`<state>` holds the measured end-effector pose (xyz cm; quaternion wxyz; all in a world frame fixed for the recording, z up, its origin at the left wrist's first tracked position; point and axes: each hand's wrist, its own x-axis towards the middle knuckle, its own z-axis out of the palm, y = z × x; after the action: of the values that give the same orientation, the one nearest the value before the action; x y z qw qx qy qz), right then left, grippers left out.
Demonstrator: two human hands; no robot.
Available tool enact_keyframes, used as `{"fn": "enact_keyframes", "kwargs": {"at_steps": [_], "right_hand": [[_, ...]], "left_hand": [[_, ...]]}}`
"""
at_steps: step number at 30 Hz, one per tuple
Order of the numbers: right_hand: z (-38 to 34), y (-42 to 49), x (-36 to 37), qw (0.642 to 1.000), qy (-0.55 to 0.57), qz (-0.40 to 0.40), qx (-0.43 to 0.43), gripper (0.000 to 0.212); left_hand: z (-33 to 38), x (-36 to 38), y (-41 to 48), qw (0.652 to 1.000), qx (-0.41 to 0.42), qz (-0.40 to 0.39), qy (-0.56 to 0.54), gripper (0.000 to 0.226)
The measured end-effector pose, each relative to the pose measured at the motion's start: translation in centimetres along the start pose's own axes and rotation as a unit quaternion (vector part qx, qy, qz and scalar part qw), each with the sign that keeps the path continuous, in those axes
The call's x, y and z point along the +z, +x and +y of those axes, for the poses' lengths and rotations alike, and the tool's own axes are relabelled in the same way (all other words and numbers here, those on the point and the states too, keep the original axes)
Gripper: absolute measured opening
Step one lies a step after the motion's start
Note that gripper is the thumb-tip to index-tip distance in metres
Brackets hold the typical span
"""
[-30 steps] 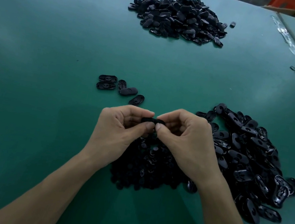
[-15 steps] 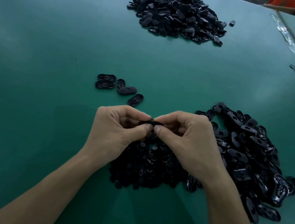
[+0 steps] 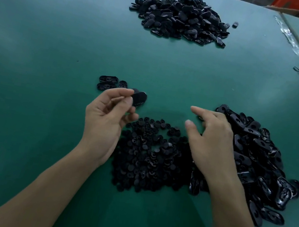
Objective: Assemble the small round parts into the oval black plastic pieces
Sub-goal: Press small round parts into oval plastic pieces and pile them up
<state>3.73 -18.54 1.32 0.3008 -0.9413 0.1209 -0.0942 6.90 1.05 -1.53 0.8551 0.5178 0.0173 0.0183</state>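
Note:
My left hand (image 3: 105,120) pinches one oval black piece (image 3: 139,98) between thumb and fingers, above the table, close to a small row of oval pieces (image 3: 108,82) lying to its upper left. My right hand (image 3: 212,141) hovers with fingers spread and relaxed, holding nothing, at the left edge of a heap of oval black pieces (image 3: 259,163). Between the hands lies a pile of small round parts (image 3: 149,155).
A large heap of black oval pieces (image 3: 182,17) sits at the far side of the green table (image 3: 48,37). A table seam with clear tape (image 3: 298,49) runs along the right. A small black scrap (image 3: 298,70) lies near it.
The hands were pressed together on one oval piece; now they have parted. The left hand carried the piece up and left, the right hand let go and moved right toward the oval heap.

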Motion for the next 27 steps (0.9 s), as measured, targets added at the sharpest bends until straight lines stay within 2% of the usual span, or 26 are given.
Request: {"fn": "enact_keyframes", "kwargs": {"at_steps": [3, 7, 14, 18, 23, 27], "right_hand": [[1.0, 0.2, -0.5, 0.990, -0.118, -0.029, 0.073, 0.046], [1.3, 0.1, -0.5, 0.984, -0.151, -0.037, 0.091, 0.039], [1.3, 0.0, -0.4, 0.987, -0.140, 0.019, 0.082, 0.028], [1.4, 0.1, -0.1, 0.991, -0.089, 0.079, 0.055, 0.021], [1.3, 0.3, -0.2, 0.988, -0.060, 0.139, 0.027, 0.021], [0.7, 0.3, -0.6, 0.989, 0.011, 0.146, 0.004, 0.026]], "left_hand": [[0.3, -0.1, 0.7, 0.995, -0.053, 0.042, -0.072, 0.020], [0.4, 0.1, 1.2, 0.993, -0.079, 0.048, -0.072, 0.031], [0.5, 0.1, 1.8, 0.995, -0.090, 0.046, -0.012, 0.065], [0.4, 0.0, 1.8, 0.996, -0.088, 0.033, 0.008, 0.069], [-0.2, 0.2, 1.3, 0.997, -0.035, 0.030, 0.061, 0.065], [-0.8, 0.0, 1.2, 0.995, -0.006, 0.025, 0.092, 0.068]]}}
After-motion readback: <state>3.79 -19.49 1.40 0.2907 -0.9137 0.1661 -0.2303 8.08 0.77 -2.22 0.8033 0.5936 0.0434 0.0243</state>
